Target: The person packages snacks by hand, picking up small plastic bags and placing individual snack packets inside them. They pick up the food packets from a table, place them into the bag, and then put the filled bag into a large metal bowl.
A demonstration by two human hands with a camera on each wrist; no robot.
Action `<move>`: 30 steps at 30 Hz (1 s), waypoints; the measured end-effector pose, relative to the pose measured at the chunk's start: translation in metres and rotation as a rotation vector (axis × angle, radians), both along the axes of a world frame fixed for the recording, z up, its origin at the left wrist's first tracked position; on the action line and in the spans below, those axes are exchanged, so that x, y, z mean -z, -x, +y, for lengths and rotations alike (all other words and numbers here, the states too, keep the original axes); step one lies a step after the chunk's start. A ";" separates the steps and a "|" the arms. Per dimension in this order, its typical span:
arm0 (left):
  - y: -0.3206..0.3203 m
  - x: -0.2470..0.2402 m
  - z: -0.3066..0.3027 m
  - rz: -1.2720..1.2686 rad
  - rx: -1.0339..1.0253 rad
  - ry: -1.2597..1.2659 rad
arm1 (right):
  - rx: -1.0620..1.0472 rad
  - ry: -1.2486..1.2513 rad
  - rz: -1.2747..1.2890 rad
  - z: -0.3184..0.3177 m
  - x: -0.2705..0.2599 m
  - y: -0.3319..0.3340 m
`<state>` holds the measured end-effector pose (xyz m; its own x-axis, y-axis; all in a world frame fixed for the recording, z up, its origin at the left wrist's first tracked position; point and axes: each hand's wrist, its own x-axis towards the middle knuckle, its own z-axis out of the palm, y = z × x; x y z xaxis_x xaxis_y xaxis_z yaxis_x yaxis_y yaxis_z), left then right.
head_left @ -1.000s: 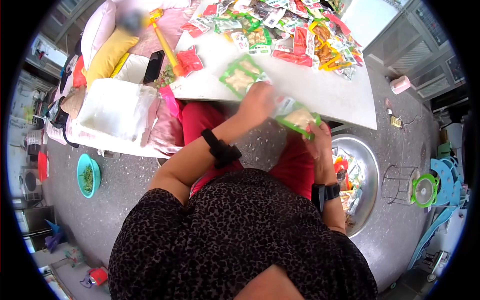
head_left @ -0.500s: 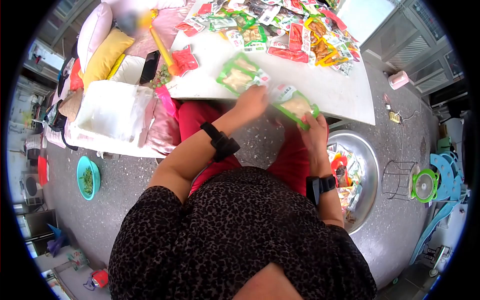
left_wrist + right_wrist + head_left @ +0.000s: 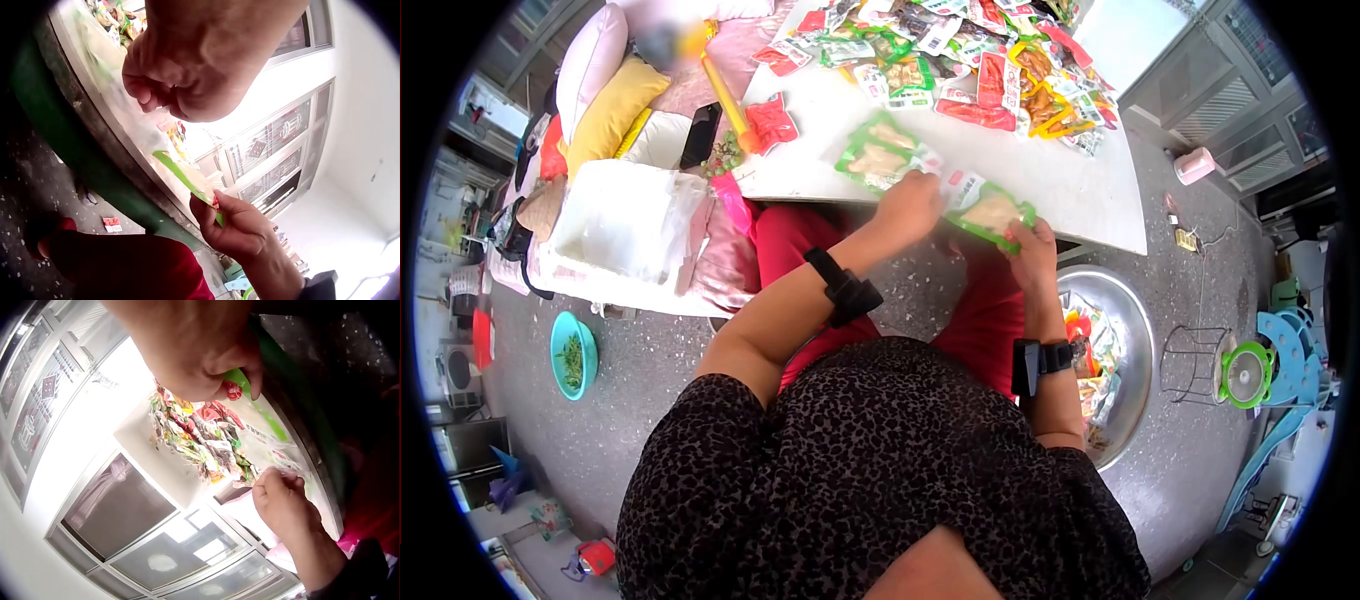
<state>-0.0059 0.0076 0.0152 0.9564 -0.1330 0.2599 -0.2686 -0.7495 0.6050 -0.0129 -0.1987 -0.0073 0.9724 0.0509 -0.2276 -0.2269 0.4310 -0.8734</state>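
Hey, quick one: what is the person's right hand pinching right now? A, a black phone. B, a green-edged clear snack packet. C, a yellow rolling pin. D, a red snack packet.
B: the right hand pinches a corner of the green-edged clear snack packet at the near edge of the white table, with the left hand at the packet's other end.

Green-edged packet (image 3: 990, 214), white desk (image 3: 1055, 188), red trousers (image 3: 990, 320), black leopard-spotted top (image 3: 880, 470), teal bowl (image 3: 560, 350), yellow cushion (image 3: 612, 105), silver basin (image 3: 1142, 325), speckled grey floor (image 3: 650, 375).
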 end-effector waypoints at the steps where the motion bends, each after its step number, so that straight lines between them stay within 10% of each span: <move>1: 0.002 -0.004 -0.002 0.005 0.000 -0.026 | -0.006 -0.027 0.004 0.001 0.000 -0.001; 10: 0.009 -0.004 -0.017 -0.086 0.043 -0.198 | 0.000 -0.120 0.015 0.037 -0.001 -0.015; 18: 0.016 -0.006 -0.023 -0.192 0.086 -0.098 | -0.336 0.458 0.085 0.039 -0.012 -0.027; 24: 0.013 -0.009 -0.022 -0.310 0.053 -0.080 | -0.188 -0.359 0.209 0.032 -0.010 -0.015; 27: 0.014 -0.007 -0.021 -0.343 0.062 -0.099 | -0.100 -0.295 0.225 0.032 0.001 -0.018; 30: 0.017 -0.004 -0.022 -0.313 0.068 -0.121 | -0.185 0.440 0.057 0.017 0.007 -0.012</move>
<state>-0.0225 -0.0145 0.0188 0.8207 -0.2412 0.5179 -0.4787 -0.7852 0.3928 -0.0008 -0.1818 -0.0144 0.9415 0.1083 -0.3191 -0.3179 -0.0291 -0.9477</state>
